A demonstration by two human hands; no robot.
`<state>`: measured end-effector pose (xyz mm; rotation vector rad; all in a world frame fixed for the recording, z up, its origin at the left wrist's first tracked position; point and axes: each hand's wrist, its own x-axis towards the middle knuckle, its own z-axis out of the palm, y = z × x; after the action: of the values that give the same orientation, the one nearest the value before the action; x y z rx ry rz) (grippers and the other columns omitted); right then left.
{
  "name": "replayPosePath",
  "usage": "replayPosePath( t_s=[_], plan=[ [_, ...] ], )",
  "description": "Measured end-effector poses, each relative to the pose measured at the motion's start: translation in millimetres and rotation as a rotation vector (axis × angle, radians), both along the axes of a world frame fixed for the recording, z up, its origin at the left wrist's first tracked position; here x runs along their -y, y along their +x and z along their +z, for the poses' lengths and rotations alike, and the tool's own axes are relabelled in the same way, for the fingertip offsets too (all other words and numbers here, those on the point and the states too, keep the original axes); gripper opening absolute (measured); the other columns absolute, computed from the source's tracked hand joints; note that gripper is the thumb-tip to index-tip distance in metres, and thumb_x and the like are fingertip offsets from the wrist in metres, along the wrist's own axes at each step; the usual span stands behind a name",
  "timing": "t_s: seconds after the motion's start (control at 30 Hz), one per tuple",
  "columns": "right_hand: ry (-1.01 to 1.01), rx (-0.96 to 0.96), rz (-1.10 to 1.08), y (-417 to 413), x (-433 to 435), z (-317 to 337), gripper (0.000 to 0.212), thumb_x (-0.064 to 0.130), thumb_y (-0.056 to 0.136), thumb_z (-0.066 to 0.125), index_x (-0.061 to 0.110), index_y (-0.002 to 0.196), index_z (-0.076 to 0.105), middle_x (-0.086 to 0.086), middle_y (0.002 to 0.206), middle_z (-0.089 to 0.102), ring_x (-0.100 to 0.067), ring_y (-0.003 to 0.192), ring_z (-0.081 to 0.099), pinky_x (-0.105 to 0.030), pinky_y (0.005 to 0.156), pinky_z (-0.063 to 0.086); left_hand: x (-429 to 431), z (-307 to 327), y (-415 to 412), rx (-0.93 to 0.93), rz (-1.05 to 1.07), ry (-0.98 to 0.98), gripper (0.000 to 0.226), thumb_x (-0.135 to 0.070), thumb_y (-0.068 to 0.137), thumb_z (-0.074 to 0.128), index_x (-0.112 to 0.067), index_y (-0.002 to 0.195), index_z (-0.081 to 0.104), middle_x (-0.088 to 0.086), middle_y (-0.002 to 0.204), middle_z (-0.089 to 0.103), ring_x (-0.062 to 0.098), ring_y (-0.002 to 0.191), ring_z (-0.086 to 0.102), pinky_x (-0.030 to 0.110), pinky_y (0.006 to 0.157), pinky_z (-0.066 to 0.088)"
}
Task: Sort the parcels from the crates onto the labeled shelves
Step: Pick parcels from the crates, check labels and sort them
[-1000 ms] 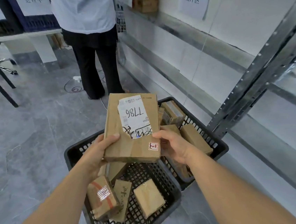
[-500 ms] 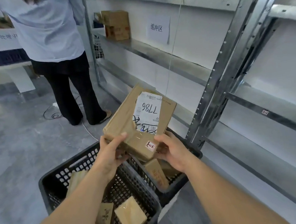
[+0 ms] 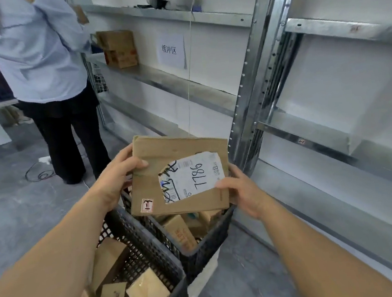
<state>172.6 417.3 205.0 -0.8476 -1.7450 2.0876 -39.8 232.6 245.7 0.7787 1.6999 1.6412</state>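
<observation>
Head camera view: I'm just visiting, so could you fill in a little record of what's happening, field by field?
Held item: flat brown cardboard parcel, white label marked 7786
Left hand: grips the parcel's upper left edge
Right hand: grips its lower right edge
Below: two black plastic mesh crates, small brown parcels inside
Shelving: grey metal shelf rack, brown carton on one shelf, white paper sign behind
Background: person in a light blue shirt, back turned
</observation>
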Motion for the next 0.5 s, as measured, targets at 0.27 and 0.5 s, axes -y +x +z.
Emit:
replayPosePath(
  t_s=[0.27, 0.5],
  plan=[
    [0.044, 0.017, 0.082, 18, -1, 2, 0.066, 0.016, 0.062, 0.072, 0.028, 0.123, 0.049, -0.007, 0.121, 0.067, -0.03, 0.11, 0.063, -0.05, 0.094, 0.052, -10, 18, 14, -0.072, -0.043, 0.028, 0.094, -0.05, 0.049, 0.07, -0.035, 0.138, 0.045, -0.005, 0.12, 0.062, 0.014, 0.101, 0.061, 0.035, 0.088, 0.046],
    [-0.062, -0.239, -0.076, 13, -6, 10, 0.085, 0.023, 0.053, 0.078, 0.021, 0.132, 0.048, -0.007, 0.119, 0.068, -0.029, 0.106, 0.062, -0.045, 0.083, 0.056, -21, 1, 44, 0.094, 0.148, 0.175, 0.11, -0.069, 0.055, 0.068, -0.037, 0.149, 0.022, -0.007, 0.142, 0.046, 0.016, 0.129, 0.045, 0.048, 0.112, 0.029]
  ],
)
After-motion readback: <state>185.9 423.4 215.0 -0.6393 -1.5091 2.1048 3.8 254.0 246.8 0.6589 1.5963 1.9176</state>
